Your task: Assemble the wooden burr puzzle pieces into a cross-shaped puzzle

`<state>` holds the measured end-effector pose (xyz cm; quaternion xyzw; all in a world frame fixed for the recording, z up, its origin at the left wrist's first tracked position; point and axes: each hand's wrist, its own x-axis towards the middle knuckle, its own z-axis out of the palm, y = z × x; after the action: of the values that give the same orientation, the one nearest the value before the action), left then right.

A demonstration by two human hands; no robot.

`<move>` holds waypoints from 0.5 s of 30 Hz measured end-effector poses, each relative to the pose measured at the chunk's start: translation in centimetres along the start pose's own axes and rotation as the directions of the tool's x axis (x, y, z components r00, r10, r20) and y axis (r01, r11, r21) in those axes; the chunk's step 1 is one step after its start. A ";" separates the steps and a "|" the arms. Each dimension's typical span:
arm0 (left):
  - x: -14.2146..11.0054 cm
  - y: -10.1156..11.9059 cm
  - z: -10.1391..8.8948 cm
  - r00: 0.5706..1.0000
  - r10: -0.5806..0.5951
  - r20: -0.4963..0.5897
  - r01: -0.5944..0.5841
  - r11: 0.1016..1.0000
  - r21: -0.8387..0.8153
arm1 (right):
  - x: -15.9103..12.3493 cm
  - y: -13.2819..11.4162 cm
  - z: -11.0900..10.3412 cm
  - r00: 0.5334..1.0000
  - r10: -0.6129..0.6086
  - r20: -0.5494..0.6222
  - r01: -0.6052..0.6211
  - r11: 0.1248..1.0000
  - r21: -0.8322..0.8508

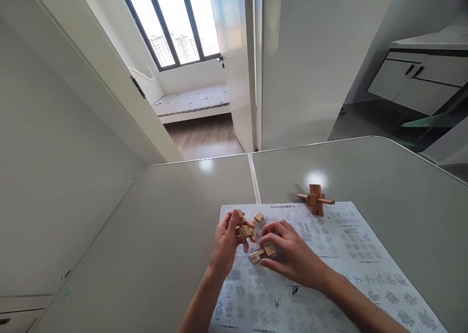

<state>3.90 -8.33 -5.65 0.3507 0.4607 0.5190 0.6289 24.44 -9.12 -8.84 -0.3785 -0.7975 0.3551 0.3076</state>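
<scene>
My left hand [227,240] is closed around a small cluster of light wooden puzzle pieces [244,231], held just above the printed sheet. Part of the cluster is covered by the fingers. Just beyond it, a wooden puzzle piece with a square end [258,217] shows past the fingertips; whether it joins the cluster I cannot make out. My right hand [287,250] has its thumb and fingers curled about a notched wooden puzzle piece [256,258] with a dark mark on its end. This piece is tilted, close to the paper.
Beneath my hands lies a large instruction sheet [321,264] printed with puzzle diagrams. An assembled wooden cross-shaped puzzle [316,200] stands at the sheet's far edge. The pale table [175,245] has a seam and a raised rim. Beyond are an open door, a bed and a cabinet.
</scene>
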 end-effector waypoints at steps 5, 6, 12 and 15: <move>-0.1 0.5 0.4 0.999 -0.033 0.009 0.033 0.999 0.005 | 0.0 0.6 0.2 0.998 0.015 -0.063 -0.014 1.000 0.008; -0.2 0.6 0.5 0.999 -0.050 0.014 0.050 0.999 0.011 | 0.1 0.7 0.2 0.995 0.044 -0.087 -0.042 0.999 0.025; -0.5 0.8 0.7 0.994 -0.082 0.074 0.076 0.994 0.084 | 0.5 0.7 -0.4 0.930 0.298 -0.217 -0.250 0.942 0.224; -0.5 0.6 0.7 0.993 -0.068 0.098 0.051 0.985 0.164 | 0.7 0.4 -0.9 0.901 0.401 -0.169 -0.324 0.878 0.353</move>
<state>4.37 -8.70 -4.71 0.4126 0.4783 0.4424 0.6366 24.95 -8.10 -8.44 -0.5073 -0.6020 0.4821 0.3844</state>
